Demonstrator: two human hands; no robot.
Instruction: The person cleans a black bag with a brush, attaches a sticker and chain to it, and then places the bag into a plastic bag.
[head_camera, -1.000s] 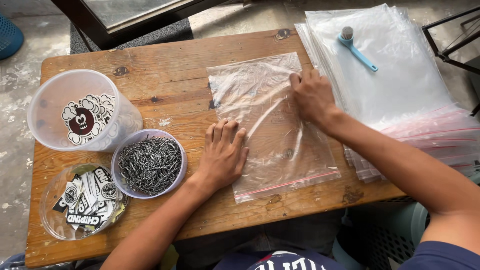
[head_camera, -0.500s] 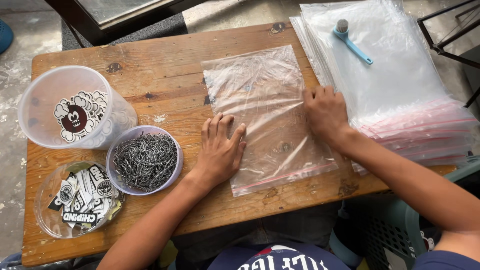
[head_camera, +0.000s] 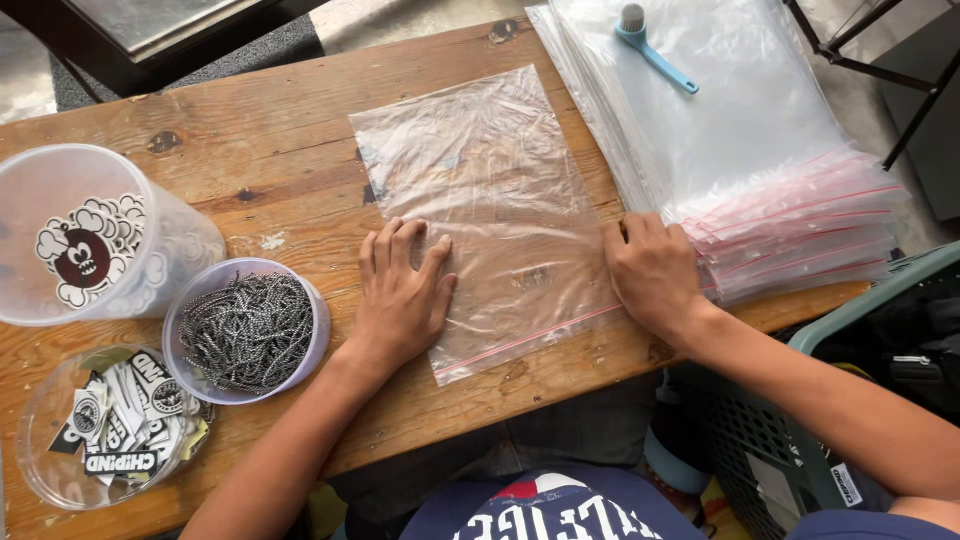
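A clear zip bag (head_camera: 490, 190) with a red seal line lies flat in the middle of the wooden table (head_camera: 290, 170). My left hand (head_camera: 402, 295) lies flat on the bag's near left part, fingers spread. My right hand (head_camera: 655, 270) rests at the bag's near right edge, fingers curled, touching the edge of a stack of clear zip bags (head_camera: 760, 170). Neither hand grips anything that I can see.
Left of my left hand stands a small bowl of grey cords (head_camera: 247, 330), a shallow clear dish of black-and-white stickers (head_camera: 110, 430), and a tall clear tub with a cartoon sticker (head_camera: 85, 240). A blue brush (head_camera: 655, 50) lies on the stack. A grey basket (head_camera: 850, 400) sits at right.
My right hand has slid down the bag's right side from the far corner to the near edge. My left hand has stayed flat on the bag.
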